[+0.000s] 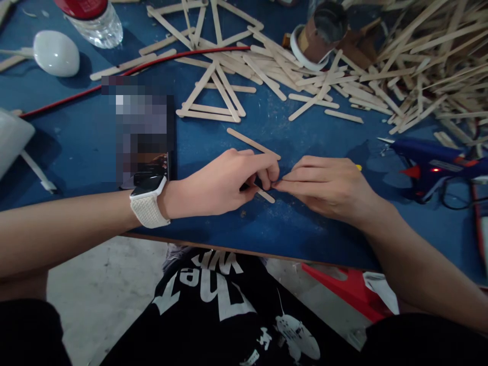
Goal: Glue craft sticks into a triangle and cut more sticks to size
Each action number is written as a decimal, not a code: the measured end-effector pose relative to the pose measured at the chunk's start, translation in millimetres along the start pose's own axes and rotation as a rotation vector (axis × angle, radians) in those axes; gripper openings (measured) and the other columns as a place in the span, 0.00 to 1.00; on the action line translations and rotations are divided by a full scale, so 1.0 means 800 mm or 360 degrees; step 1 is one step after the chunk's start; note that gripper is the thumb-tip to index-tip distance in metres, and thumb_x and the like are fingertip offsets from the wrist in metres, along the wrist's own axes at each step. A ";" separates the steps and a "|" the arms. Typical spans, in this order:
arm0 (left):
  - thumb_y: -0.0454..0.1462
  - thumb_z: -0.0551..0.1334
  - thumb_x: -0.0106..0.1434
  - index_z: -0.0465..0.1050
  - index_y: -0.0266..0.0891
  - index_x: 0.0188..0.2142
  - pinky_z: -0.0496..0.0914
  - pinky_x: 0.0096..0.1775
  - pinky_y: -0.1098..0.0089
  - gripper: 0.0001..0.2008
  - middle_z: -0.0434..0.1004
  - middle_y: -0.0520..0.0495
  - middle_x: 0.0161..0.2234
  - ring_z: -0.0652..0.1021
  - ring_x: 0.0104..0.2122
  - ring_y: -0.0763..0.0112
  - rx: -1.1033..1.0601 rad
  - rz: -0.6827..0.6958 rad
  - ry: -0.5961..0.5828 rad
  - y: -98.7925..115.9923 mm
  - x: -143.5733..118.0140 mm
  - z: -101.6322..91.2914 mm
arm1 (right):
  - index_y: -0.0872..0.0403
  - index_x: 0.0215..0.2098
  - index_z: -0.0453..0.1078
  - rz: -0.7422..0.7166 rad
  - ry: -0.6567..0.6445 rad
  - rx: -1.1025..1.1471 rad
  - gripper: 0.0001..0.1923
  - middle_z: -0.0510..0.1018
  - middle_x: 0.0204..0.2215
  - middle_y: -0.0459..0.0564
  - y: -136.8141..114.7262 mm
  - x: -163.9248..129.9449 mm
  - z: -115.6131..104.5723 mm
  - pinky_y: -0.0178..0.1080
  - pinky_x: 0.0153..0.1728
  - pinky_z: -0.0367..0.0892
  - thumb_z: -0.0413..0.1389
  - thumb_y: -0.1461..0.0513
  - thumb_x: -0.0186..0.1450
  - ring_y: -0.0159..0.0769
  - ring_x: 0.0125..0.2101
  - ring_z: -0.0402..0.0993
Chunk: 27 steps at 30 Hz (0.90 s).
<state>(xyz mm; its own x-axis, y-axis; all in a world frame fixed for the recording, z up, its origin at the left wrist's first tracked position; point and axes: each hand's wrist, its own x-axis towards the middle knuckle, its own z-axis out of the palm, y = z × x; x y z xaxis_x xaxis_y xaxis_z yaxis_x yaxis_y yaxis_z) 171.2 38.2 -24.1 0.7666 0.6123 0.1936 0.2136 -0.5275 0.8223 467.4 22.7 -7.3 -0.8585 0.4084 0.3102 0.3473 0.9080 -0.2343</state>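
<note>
My left hand (244, 178), with a pale watch on the wrist, has its fingers bent and closed over a wooden craft stick (266, 195). One rounded end of that stick pokes out below the fingertips; the rest is hidden. Fingertip to fingertip with it, my right hand (328, 185) is closed in a pinch. What it grips is hidden, though a small yellow tip (359, 167) shows behind its knuckles. Just beyond the left fingers another craft stick (251, 142) lies slanted on the blue table (213, 223).
Triangular stick frames (208, 114) lie farther back. A large heap of craft sticks (430, 66) fills the back right, beside a tape-wrapped cup (324, 35). At right rests a blue glue gun (430, 162), its red light on. A phone (148, 137), red cable (152, 61) and white charger (15, 142) lie left.
</note>
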 end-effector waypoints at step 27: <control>0.19 0.67 0.68 0.82 0.40 0.51 0.85 0.47 0.73 0.19 0.95 0.50 0.47 0.94 0.46 0.67 -0.0003 -0.0045 -0.0001 0.003 -0.001 -0.004 | 0.47 0.60 0.86 0.0061 -0.0060 0.0167 0.11 0.94 0.47 0.47 0.026 -0.016 -0.017 0.43 0.41 0.84 0.66 0.65 0.85 0.40 0.45 0.91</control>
<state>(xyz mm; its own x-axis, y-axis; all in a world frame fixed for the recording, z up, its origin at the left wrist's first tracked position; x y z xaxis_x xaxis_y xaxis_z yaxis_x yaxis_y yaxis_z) 169.2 37.9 -20.7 0.7605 0.6267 0.1698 0.2341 -0.5086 0.8286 490.8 37.8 -3.7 -0.8595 0.4373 0.2646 0.3407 0.8761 -0.3411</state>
